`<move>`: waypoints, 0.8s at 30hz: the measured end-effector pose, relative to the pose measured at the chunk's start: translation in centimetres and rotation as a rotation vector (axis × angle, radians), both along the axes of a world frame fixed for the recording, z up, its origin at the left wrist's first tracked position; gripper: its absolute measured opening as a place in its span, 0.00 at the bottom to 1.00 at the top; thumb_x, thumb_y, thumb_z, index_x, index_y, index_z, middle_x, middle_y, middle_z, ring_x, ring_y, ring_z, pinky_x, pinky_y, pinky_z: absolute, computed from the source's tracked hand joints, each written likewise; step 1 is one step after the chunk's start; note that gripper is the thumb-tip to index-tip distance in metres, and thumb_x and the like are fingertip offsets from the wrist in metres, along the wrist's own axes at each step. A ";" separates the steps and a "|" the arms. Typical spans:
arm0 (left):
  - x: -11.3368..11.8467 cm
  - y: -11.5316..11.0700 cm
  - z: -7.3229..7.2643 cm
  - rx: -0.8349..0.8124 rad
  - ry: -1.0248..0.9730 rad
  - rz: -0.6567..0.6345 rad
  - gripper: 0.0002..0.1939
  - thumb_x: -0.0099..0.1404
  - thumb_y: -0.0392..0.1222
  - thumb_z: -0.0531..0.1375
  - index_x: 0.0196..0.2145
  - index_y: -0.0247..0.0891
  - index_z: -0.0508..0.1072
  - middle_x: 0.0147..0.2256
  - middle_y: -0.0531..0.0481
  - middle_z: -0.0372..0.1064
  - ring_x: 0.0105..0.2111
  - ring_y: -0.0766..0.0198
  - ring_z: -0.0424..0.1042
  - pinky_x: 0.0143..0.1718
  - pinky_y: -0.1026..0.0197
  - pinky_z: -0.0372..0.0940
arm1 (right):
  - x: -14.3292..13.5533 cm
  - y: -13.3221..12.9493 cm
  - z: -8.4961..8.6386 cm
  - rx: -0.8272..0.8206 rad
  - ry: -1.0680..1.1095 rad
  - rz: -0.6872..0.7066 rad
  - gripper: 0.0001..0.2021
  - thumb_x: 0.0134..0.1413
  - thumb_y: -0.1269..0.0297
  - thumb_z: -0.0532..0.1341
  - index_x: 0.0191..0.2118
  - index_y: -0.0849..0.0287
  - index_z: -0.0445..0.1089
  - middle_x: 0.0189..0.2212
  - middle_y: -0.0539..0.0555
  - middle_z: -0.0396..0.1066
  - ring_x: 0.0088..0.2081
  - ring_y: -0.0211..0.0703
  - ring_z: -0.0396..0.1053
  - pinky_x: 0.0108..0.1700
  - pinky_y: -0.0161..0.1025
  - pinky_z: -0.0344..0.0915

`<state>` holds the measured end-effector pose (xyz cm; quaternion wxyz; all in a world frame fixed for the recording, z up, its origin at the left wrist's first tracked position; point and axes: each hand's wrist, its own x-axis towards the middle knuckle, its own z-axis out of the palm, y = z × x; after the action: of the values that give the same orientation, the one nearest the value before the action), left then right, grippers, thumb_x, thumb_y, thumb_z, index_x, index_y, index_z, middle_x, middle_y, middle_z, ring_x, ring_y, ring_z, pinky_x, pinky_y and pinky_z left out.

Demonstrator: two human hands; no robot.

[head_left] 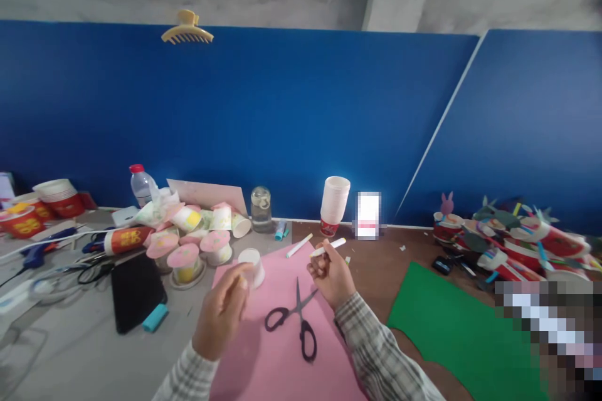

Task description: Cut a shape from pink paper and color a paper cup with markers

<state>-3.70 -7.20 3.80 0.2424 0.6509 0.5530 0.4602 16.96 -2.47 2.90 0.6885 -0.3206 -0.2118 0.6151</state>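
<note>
Head view, left to right: my left hand (221, 316) grasps a small white paper cup (251, 265) at its fingertips, the cup projecting above and to the right of the grip, over the pink sheet (277, 363). Black scissors (294, 321) lie flat between both hands. My right hand (332, 276) pinches a white marker (328, 247), tip pointing up and right.
</note>
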 end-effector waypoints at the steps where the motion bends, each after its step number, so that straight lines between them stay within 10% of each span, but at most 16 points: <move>1: -0.8 0.6 -0.4 -0.007 -0.072 -0.013 0.17 0.56 0.51 0.44 0.36 0.43 0.67 0.13 0.58 0.58 0.14 0.65 0.59 0.17 0.62 0.59 | -0.3 -0.3 0.0 -0.002 0.016 0.016 0.15 0.36 0.50 0.64 0.20 0.57 0.64 0.05 0.39 0.56 0.09 0.28 0.49 0.16 0.30 0.54; 6: -3.3 3.1 -2.3 0.030 -0.004 0.141 0.15 0.51 0.54 0.45 0.24 0.43 0.63 0.16 0.58 0.56 0.19 0.64 0.59 0.22 0.61 0.59 | -1.8 -1.0 -1.0 0.064 0.040 0.064 0.17 0.34 0.56 0.65 0.35 0.55 0.66 0.18 0.47 0.72 0.14 0.33 0.61 0.22 0.34 0.63; 16: -2.3 5.8 -4.9 -0.148 0.416 0.116 0.42 0.30 0.49 0.66 0.45 0.38 0.59 0.38 0.48 0.58 0.42 0.50 0.60 0.41 0.53 0.61 | -3.6 -2.6 -3.5 0.339 -0.473 0.039 0.10 0.46 0.61 0.59 0.37 0.54 0.64 0.26 0.48 0.73 0.24 0.39 0.68 0.26 0.33 0.66; 24: -2.5 7.5 -5.8 -0.189 0.422 0.150 0.20 0.32 0.44 0.65 0.27 0.40 0.67 0.27 0.54 0.60 0.33 0.53 0.63 0.37 0.51 0.62 | -3.8 -2.8 -3.9 0.357 -0.572 0.083 0.10 0.46 0.65 0.59 0.38 0.52 0.64 0.27 0.49 0.72 0.25 0.39 0.66 0.22 0.31 0.64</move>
<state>-6.17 0.32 -1.98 0.1462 0.6641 0.6788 0.2770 13.17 -5.24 -1.03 0.6206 -0.3458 -0.5136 0.4810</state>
